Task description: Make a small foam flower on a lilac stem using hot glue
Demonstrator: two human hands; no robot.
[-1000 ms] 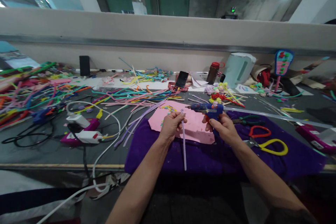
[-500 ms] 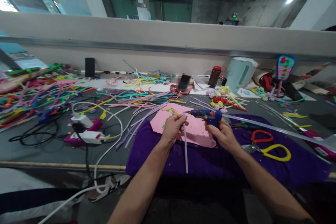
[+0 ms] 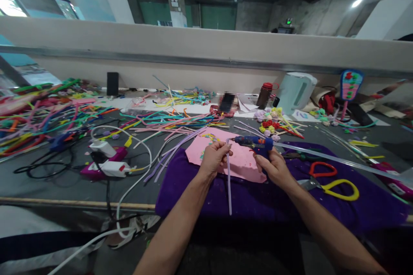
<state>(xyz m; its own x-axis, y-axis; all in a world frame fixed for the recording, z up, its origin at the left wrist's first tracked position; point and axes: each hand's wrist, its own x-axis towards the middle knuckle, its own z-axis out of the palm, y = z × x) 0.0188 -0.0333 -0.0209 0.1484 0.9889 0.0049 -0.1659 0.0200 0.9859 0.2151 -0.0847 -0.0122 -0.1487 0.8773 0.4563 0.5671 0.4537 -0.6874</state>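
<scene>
My left hand (image 3: pixel 215 157) pinches a lilac pipe cleaner (image 3: pixel 229 189) near its upper end, and the long tail hangs straight down over the purple cloth (image 3: pixel 187 191). In my right hand (image 3: pixel 272 165) is a blue hot glue gun (image 3: pixel 254 142), its nozzle pointing left at the pipe cleaner's top, just above my left fingertips. Whether the nozzle touches it I cannot tell. A long clear glue stick (image 3: pixel 325 157) runs out of the gun's rear to the right. Beneath both hands lies a pink sheet (image 3: pixel 240 165) with small coloured bits on it.
Scissors (image 3: pixel 335 184) with red and yellow handles lie right of my right hand. A power strip (image 3: pixel 103 165) with white cables sits at left. Pipe cleaners (image 3: pixel 161 118) spread across the back and left. Behind stand a brown bottle (image 3: pixel 263 96) and a pale kettle (image 3: pixel 295 92).
The whole view has shifted very slightly. Both hands keep their hold, with the glue gun's nozzle still at the upper end of the pipe cleaner.
</scene>
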